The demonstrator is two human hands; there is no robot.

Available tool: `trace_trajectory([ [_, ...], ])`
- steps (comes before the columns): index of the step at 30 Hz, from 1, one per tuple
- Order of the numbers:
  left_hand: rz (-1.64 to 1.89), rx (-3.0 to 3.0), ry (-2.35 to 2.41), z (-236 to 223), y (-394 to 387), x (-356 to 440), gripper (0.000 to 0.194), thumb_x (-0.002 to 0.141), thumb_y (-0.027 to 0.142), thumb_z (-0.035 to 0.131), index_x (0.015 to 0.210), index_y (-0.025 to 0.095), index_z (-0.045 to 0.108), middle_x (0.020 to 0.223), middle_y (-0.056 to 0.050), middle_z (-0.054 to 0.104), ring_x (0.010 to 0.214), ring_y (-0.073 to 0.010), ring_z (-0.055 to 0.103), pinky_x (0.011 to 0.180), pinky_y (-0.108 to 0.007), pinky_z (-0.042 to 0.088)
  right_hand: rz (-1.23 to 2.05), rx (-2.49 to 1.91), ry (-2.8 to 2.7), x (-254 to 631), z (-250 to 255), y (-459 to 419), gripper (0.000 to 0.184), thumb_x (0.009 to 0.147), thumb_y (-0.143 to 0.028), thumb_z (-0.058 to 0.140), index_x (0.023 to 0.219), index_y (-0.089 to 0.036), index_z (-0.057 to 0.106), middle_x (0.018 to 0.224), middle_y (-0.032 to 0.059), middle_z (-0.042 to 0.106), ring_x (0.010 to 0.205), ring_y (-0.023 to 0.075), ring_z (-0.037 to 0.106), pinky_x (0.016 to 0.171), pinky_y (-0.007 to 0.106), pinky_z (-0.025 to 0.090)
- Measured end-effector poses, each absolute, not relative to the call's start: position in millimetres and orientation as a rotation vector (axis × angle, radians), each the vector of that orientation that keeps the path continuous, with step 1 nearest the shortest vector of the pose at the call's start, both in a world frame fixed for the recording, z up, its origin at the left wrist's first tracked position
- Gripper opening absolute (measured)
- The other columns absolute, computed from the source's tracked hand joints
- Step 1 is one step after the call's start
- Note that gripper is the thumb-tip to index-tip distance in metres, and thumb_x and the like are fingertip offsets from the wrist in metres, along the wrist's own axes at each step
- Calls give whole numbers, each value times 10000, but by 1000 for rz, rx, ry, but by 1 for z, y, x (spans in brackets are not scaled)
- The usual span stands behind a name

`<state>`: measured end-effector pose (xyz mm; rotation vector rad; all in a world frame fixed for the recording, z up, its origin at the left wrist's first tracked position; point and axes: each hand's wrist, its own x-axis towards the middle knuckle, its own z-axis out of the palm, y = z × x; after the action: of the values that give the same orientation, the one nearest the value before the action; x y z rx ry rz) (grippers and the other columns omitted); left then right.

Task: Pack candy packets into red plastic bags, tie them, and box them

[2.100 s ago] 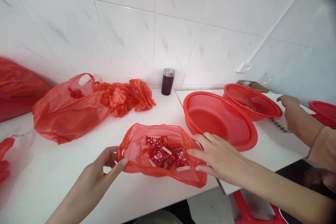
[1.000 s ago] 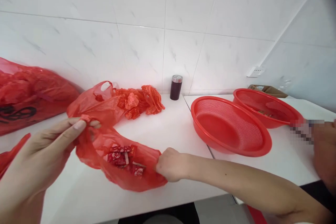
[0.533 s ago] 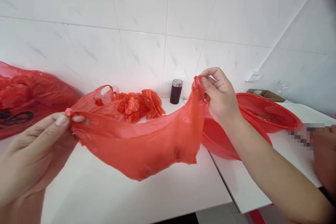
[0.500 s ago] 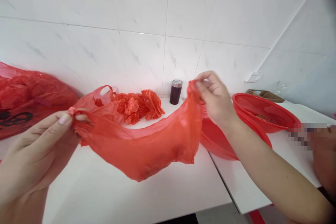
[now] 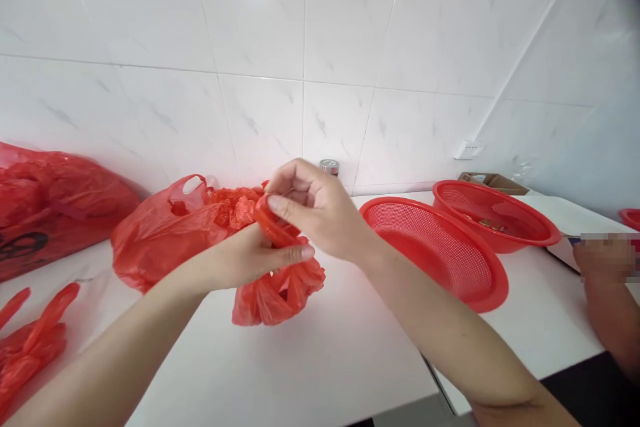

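Above the white table, both my hands hold one red plastic bag, its body bunched and hanging down. My left hand is closed round the gathered bag, with the thumb pointing right. Just above it, my right hand pinches the bag's twisted upper end between thumb and fingers. Whatever is inside the bag is hidden. Behind my left hand rests a larger red plastic bag with a loop handle, next to crumpled red bags.
Two red mesh baskets stand on the right; the farther holds small items. A dark cup with a silver lid is by the wall. Full red bags lie left. Another person's hand is at right, near a cardboard box.
My hands have come together from wide apart, and the stretched bag is now gathered and bunched between them. The view has shifted, so another red bag shows at lower left.
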<state>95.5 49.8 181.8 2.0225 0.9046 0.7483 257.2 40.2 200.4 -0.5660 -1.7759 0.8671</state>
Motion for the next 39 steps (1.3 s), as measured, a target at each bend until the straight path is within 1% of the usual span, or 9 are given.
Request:
trace_trajectory([
  [4,650,1715,973,171,54,100,318,885,431,475,636,233,464,550,61,325,443,-98,332,446,-248,407,709,-701,-1819,265,174,44,205,857,-238,604,1051,-238,541,1116,16,597,1043,143,567,925,343,470],
  [7,637,1620,971,162,56,92,358,896,496,450,646,239,448,541,72,250,432,-102,284,476,-271,433,851,-850,-1875,283,150,45,145,880,-257,575,1016,-221,543,1000,14,623,899,138,600,835,345,505],
  [10,623,1589,908,155,58,84,330,901,498,460,712,234,518,541,54,389,478,-121,411,534,-279,475,841,-855,-1809,290,140,30,53,921,-236,511,929,-206,554,880,0,616,817,122,594,783,305,504],
  [15,565,1636,797,157,56,72,278,904,451,488,858,247,672,829,-34,680,761,-193,626,690,-316,519,746,-608,-2010,283,152,-8,55,903,-193,553,891,-218,600,869,1,653,817,124,591,825,299,487],
  [19,422,1878,783,161,50,70,169,828,360,587,811,274,731,849,-36,714,818,-240,645,739,-359,524,783,-597,-1947,280,147,1,129,926,-297,539,1015,-244,616,990,26,661,921,150,594,881,346,476],
  [24,700,2317,1101,139,46,81,260,686,74,442,704,239,642,648,6,624,565,-149,528,501,-254,397,1051,-934,-1792,273,106,39,351,988,-404,384,1307,-293,479,891,3,635,855,157,598,832,362,481],
  [31,1045,2506,1133,112,44,87,311,781,94,444,1006,239,602,1052,-53,657,863,-183,634,653,-258,484,1316,-784,-1748,268,90,44,233,950,-430,468,906,-222,565,795,-22,534,724,120,517,692,271,448],
  [35,786,2281,1226,107,37,69,211,906,303,436,924,258,641,876,-22,699,771,-193,639,687,-279,492,1180,-887,-1632,281,88,32,367,952,-488,434,718,-206,413,724,-35,457,741,120,502,763,281,439],
  [39,706,1963,1458,71,21,32,383,921,485,377,733,235,597,568,17,566,491,-154,497,501,-260,415,1199,-1074,-1384,304,53,28,395,895,-535,520,723,-215,364,739,-21,527,781,154,610,813,326,479],
])
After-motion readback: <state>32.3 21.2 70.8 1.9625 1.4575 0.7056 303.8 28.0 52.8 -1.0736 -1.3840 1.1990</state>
